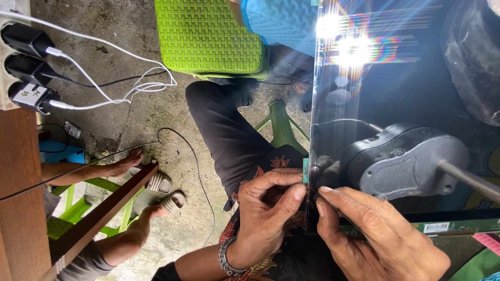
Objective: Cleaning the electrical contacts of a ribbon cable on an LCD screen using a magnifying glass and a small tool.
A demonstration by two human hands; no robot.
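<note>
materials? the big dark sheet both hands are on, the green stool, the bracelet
Dark sheet: glossy, looks like glass or polished plastic; it mirrors a light with rainbow flare and a reflected object. Left hand and right hand pinch its edge. Green stool: moulded plastic, matte, woven-pattern seat. Bracelet: silvery links, probably metal.
</note>
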